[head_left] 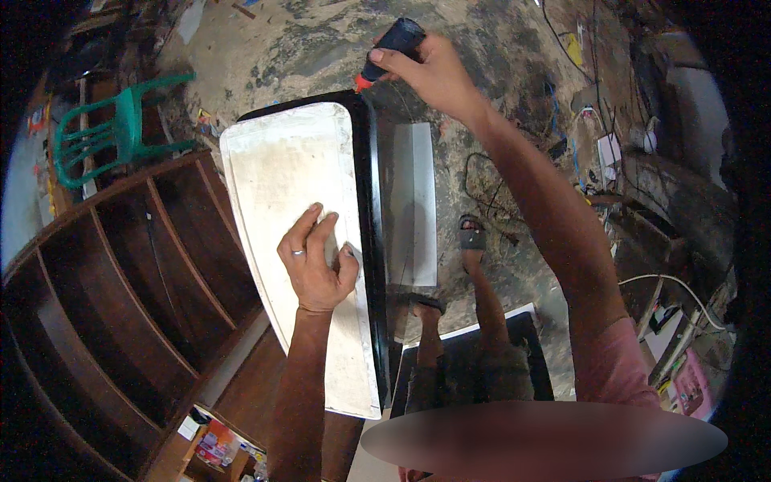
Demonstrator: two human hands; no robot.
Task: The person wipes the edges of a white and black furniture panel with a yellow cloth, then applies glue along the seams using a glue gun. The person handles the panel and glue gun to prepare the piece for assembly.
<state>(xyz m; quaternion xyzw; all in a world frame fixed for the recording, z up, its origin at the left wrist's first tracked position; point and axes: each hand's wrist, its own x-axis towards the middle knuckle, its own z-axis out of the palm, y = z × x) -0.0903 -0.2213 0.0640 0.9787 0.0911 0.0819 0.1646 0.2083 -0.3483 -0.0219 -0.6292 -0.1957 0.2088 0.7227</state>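
Two bare hands are at work over a long pale panel (281, 169), which lies at the middle of things, and I read the clock from its centre, with twelve straight ahead of the person. The left hand (315, 261) rests near that centre, its fingers loosely spread and a little bent, a ring on one of them; they press on the surface and have hold of nothing. Out at one o'clock, the right hand (426, 68) has its fingers wrapped round a dark bottle (399, 44), tilted so that its red tip (363, 83) points down at the panel's one o'clock corner. I cannot tell whether the tip touches the black edging (368, 161) there, which shows along the twelve and three o'clock sides. A white strip (422, 209) lies between two and three, just beside the edging, and a sandalled foot (471, 234) is at three. A green chair (124, 132) sits at ten, brown shelving (116, 281) spreads from eight to nine, and a small wooden box (186, 462) holding packets is at seven.
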